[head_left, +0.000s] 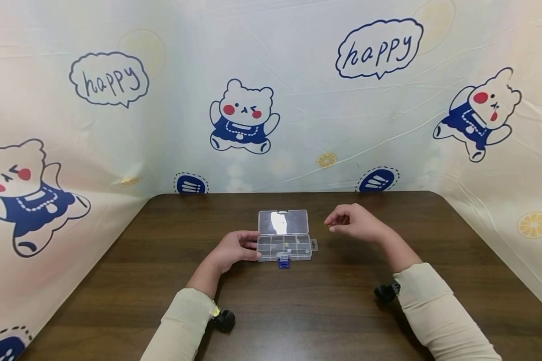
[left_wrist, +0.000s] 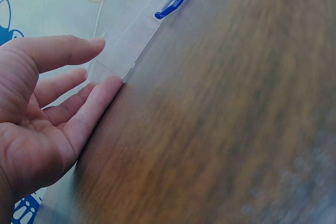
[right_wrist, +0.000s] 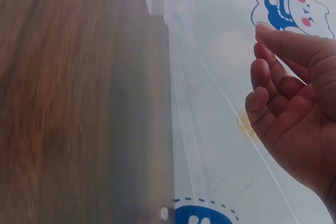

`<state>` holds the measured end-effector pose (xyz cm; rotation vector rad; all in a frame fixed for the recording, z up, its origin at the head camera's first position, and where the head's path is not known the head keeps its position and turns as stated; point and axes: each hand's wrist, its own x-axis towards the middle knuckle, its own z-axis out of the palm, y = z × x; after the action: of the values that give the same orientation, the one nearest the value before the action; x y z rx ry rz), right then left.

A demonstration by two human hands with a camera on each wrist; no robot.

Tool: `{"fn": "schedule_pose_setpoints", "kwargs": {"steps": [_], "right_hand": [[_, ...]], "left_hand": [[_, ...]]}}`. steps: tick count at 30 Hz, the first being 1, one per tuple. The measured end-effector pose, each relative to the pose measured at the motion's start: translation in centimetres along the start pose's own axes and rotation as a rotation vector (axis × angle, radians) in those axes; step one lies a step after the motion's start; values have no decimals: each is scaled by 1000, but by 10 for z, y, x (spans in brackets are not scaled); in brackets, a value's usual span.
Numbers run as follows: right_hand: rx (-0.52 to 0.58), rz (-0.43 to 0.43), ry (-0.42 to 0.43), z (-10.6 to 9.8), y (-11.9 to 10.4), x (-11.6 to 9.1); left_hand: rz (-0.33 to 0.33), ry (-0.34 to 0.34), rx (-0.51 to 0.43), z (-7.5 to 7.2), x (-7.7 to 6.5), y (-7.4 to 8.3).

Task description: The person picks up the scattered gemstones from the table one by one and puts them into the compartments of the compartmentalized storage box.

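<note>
A clear plastic compartment box (head_left: 283, 254) lies on the table, its transparent lid (head_left: 293, 220) raised and its blue latch (head_left: 283, 262) at the front. A few tiny pale pieces sit in its compartments, one yellowish piece (head_left: 286, 244) among them. My left hand (head_left: 236, 248) holds the box's left end, thumb and fingers spread across it. To the right of the box, my right hand (head_left: 354, 220) is raised above the table with thumb and index finger pinched. A tiny orange piece (head_left: 328, 225) seems to show at those fingertips; its kind is too small to tell.
The box stands on a dark brown wooden table (head_left: 117, 296) with rounded far corners. Behind it hangs a pale cloth (head_left: 307, 125) printed with bears. A clear hanging tab (head_left: 314, 244) sticks out from the box's right end. Each wrist carries a small black camera (head_left: 226, 321).
</note>
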<state>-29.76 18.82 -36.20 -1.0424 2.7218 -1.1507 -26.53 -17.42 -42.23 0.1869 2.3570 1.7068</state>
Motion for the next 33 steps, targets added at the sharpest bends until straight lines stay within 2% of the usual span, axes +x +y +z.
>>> {"fn": "schedule_pose_setpoints", "kwargs": {"steps": [18,33], "right_hand": [[13,3,-64,22,-15,14],[21,-73,-85,34,-25,27]], "left_hand": [[0,2,-3,-1,2,-2],[2,0,-9,0,2,-2]]}}
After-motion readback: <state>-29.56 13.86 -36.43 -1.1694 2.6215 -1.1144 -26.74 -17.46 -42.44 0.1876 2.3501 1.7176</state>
